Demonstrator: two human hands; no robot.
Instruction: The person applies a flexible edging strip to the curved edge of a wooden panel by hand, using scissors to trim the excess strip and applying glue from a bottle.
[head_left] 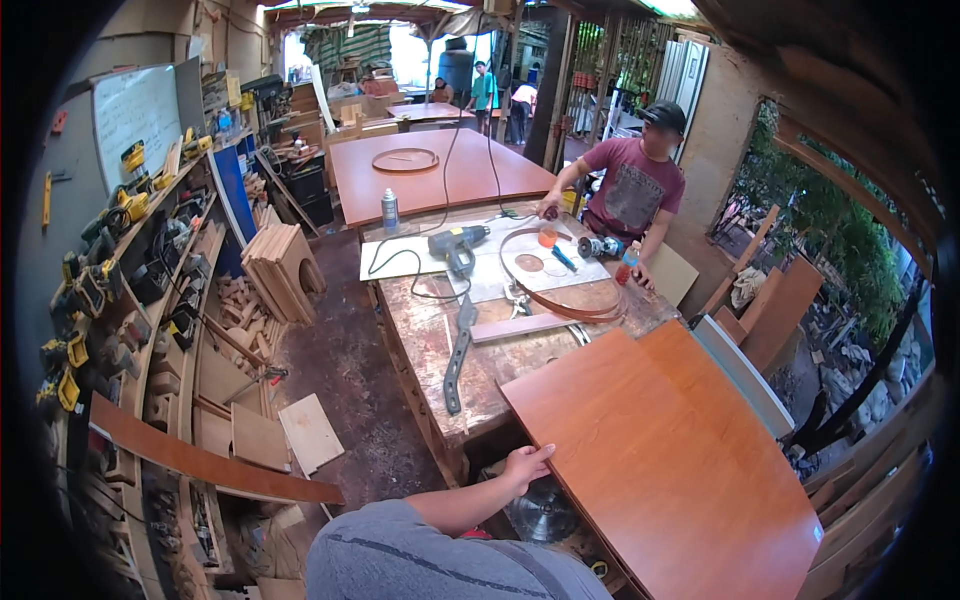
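Note:
My left hand (527, 468) is at the left edge of a large reddish-brown wooden board (665, 455), with its fingers closed on that edge. The board's far end overlaps the near right corner of the workbench (425, 330), and its near end reaches the bottom of the view. A second similar board (700, 370) lies alongside it, partly covered. Below my left hand a round saw blade (543, 510) shows beside the board. My right hand is out of view.
On the workbench are a heat gun (458, 245), a spray can (390, 208), a curved wooden strip (560, 303), a dark slotted bar (459, 355) and a bottle (627, 263). A co-worker (635, 185) stands at its right side. Tool shelves (150, 330) line the left.

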